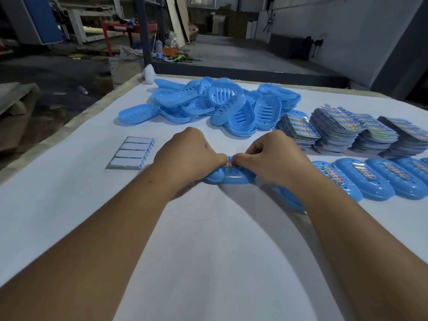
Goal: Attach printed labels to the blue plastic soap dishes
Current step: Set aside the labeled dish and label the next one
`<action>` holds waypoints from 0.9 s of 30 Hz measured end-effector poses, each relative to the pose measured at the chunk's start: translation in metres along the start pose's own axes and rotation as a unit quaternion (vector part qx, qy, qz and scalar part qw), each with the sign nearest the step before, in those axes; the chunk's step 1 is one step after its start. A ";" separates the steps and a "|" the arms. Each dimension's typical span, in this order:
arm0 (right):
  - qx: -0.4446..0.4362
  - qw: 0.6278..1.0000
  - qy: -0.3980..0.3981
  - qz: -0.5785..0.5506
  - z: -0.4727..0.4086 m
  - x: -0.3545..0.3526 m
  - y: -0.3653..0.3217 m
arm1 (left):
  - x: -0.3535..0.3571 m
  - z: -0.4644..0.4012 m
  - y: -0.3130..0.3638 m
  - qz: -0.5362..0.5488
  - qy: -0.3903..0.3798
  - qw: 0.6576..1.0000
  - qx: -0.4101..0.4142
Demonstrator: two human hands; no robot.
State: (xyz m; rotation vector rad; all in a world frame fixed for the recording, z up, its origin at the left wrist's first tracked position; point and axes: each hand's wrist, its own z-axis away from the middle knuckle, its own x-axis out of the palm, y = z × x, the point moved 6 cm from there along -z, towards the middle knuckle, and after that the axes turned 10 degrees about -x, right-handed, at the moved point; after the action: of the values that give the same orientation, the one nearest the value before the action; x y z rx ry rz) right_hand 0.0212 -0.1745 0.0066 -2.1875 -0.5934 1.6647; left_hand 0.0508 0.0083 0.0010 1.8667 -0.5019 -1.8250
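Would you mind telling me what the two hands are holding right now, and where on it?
Both the left hand and right hand pinch a printed label on top of a blue soap dish.

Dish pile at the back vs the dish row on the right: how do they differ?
The dish pile is a loose heap, dishes tilted and overlapping; the dish row lies flat, side by side. Pile dishes show bare slotted insides with no label; row dishes lie upside down, each with a printed label across it. The pile sits farther away, the row beside the right hand. Both are the same blue oval plastic.
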 end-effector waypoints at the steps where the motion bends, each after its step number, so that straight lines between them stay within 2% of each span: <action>1: 0.000 1.000 0.001 0.000 0.000 0.000 0.000 | 0.000 0.000 0.000 -0.002 0.001 1.000 0.001; 6: -0.006 1.000 0.001 0.029 0.002 -0.001 -0.005 | -0.002 0.003 0.002 -0.036 0.019 0.999 0.009; 12: -0.014 0.998 0.008 0.060 0.004 -0.003 -0.011 | -0.008 0.012 0.013 -0.107 0.093 0.988 0.059; 20: -0.013 0.999 -0.009 0.050 0.000 -0.005 -0.009 | -0.009 0.012 0.014 -0.119 0.119 0.982 0.084; 23: -0.014 0.999 -0.009 0.043 -0.002 -0.003 -0.006 | -0.009 0.007 0.009 -0.098 0.098 0.988 0.067; 27: -0.025 0.999 -0.024 0.032 -0.005 -0.002 -0.004 | -0.002 -0.001 -0.004 -0.028 0.022 0.999 0.016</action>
State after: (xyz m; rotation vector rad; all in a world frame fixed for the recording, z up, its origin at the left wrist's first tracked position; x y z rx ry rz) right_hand 0.0248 -0.1717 0.0113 -2.2295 -0.5881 1.7569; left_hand 0.0517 0.0126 0.0007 1.9573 -0.4696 -1.8170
